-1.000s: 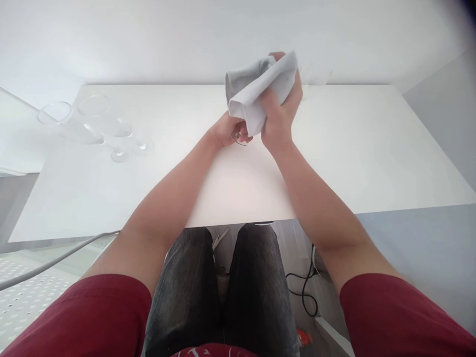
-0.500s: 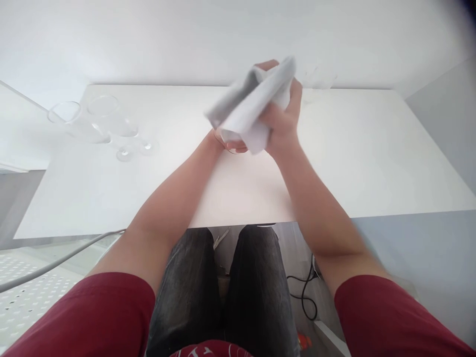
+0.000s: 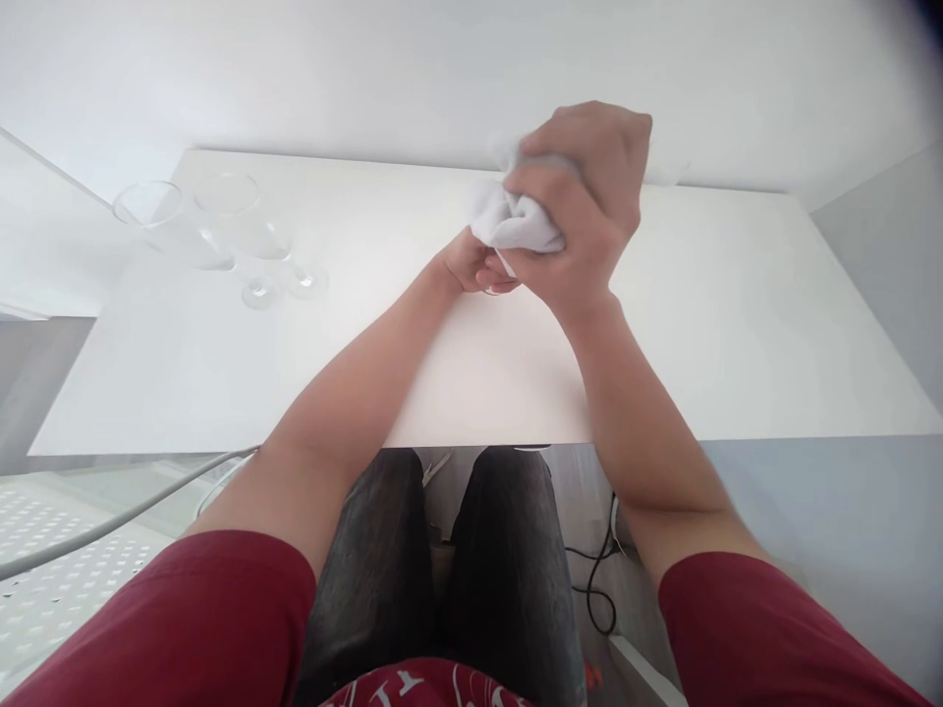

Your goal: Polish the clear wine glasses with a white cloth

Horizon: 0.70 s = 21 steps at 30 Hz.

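My right hand (image 3: 589, 187) is wrapped around a crumpled white cloth (image 3: 516, 218), held above the far middle of the table. Close below and to its left, my left hand (image 3: 482, 263) has its fingers curled against the cloth. A thin clear curved edge shows by those fingers, like the foot of a stemmed glass; the rest is hidden by the cloth and both hands. Two clear stemmed glasses, one on the left (image 3: 158, 226) and one beside it (image 3: 243, 221), are at the table's far left.
The white table (image 3: 737, 324) has a pale wall (image 3: 413, 79) behind it. A grey cable (image 3: 133, 506) runs at the left front edge, above a white perforated surface (image 3: 59, 560). A black cord (image 3: 600, 594) lies on the floor below, right of my legs.
Both hands have shifted right. My right hand has turned over so its back shows, and the cloth, spread and folded before, is now bunched within its grasp.
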Each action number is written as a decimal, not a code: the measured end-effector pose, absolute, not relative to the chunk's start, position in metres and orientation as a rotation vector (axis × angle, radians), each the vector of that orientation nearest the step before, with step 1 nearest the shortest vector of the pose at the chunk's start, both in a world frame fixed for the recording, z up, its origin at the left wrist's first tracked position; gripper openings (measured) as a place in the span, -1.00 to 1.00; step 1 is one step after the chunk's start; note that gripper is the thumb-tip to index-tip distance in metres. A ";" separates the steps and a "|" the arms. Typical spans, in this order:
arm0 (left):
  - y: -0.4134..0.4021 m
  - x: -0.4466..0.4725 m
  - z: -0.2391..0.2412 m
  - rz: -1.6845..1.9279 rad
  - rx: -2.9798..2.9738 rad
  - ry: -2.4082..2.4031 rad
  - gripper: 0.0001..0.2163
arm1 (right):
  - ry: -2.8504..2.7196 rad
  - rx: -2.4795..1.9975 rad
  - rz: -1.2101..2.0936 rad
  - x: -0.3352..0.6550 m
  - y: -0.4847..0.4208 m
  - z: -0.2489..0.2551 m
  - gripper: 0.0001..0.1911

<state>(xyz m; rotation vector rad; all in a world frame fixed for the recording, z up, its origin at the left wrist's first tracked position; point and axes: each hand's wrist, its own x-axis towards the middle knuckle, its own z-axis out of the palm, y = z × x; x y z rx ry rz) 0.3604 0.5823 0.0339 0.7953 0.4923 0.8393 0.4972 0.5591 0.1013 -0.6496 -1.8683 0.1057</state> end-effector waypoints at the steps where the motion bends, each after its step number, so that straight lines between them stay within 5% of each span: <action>1: 0.583 0.361 0.034 0.839 0.821 0.445 -0.58 | -1.889 -0.638 0.018 0.496 0.560 0.100 -0.83; 6: 0.583 0.362 0.034 0.739 0.882 0.383 -0.62 | -1.671 -0.651 -0.047 0.490 0.542 0.102 -0.84; 10: 0.583 0.362 0.032 0.620 0.835 0.527 -0.59 | -1.584 -0.580 0.447 0.488 0.540 0.102 -0.88; 14: 0.585 0.361 0.030 0.679 0.804 0.568 -0.52 | -1.580 -0.318 0.813 0.490 0.552 0.100 -0.69; 21: 0.584 0.366 0.030 0.860 0.729 0.488 -0.45 | -1.510 -0.516 0.274 0.479 0.531 0.098 -0.49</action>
